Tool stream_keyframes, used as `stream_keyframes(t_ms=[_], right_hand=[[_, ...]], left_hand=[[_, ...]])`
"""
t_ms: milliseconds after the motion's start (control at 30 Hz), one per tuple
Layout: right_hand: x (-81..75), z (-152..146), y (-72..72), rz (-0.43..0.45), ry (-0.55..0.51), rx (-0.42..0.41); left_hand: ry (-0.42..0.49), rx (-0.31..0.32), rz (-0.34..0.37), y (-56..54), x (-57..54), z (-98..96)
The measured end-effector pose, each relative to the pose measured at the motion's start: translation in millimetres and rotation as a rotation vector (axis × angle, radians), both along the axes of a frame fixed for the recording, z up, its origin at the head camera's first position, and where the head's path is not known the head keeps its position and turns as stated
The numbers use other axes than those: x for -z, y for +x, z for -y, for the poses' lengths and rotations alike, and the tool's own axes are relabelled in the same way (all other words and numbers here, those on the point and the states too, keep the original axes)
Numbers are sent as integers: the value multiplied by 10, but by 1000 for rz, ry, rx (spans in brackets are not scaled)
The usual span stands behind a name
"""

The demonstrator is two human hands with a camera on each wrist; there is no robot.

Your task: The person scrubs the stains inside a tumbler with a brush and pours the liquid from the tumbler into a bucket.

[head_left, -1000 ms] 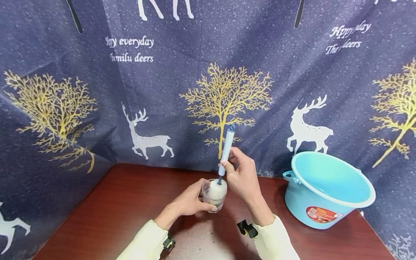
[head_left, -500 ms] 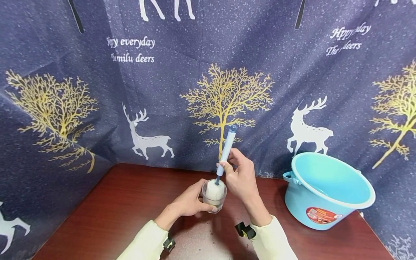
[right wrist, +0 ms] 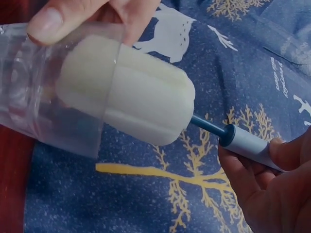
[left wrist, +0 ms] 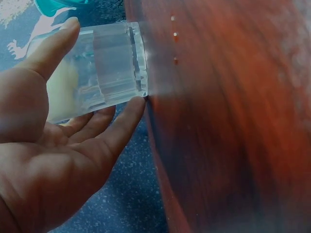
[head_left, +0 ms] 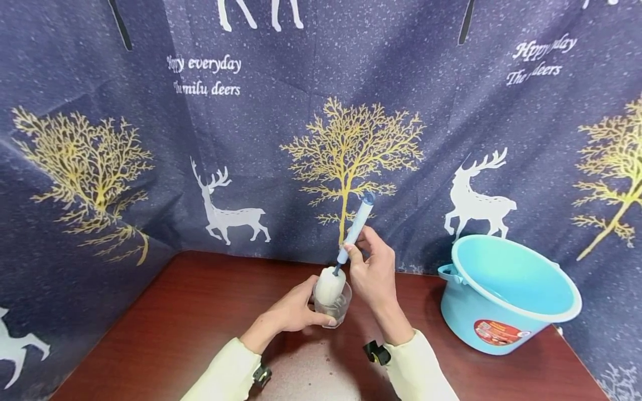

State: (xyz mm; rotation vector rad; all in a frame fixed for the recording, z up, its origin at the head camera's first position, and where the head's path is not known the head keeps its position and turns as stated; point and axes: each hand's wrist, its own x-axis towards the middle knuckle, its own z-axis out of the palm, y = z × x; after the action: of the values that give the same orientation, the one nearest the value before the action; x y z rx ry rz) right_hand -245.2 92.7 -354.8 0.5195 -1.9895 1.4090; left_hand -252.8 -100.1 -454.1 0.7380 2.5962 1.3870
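My left hand (head_left: 291,312) grips a clear cup (head_left: 340,313) from its left side, thumb across the near wall and fingers round the far side. In the left wrist view the cup's base (left wrist: 141,63) is right at the tabletop. My right hand (head_left: 373,273) pinches the pale blue handle of a sponge cup brush (head_left: 360,223) between thumb and fingers. The brush leans up to the right. Its white sponge head (right wrist: 150,97) is partly inside the cup, the upper part standing out past the rim. A dark blue stem (right wrist: 208,124) joins sponge and handle.
A light blue bucket (head_left: 468,312) with a red label stands at the right on the reddish-brown table (head_left: 165,317). A dark blue cloth (head_left: 271,145) with deer and trees hangs behind the table. Small drops (left wrist: 175,35) dot the tabletop.
The sponge shifts left within the cup, then rises so more of it shows above the rim. The handle tilts further right. My left hand keeps the cup in nearly the same place.
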Motion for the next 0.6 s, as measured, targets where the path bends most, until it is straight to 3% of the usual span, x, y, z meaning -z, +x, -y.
stream_keyframes(t_ms=[600], right_hand=[[-109, -182, 4, -50, -76, 55]], left_hand=[[46, 17, 42, 0, 20, 1]])
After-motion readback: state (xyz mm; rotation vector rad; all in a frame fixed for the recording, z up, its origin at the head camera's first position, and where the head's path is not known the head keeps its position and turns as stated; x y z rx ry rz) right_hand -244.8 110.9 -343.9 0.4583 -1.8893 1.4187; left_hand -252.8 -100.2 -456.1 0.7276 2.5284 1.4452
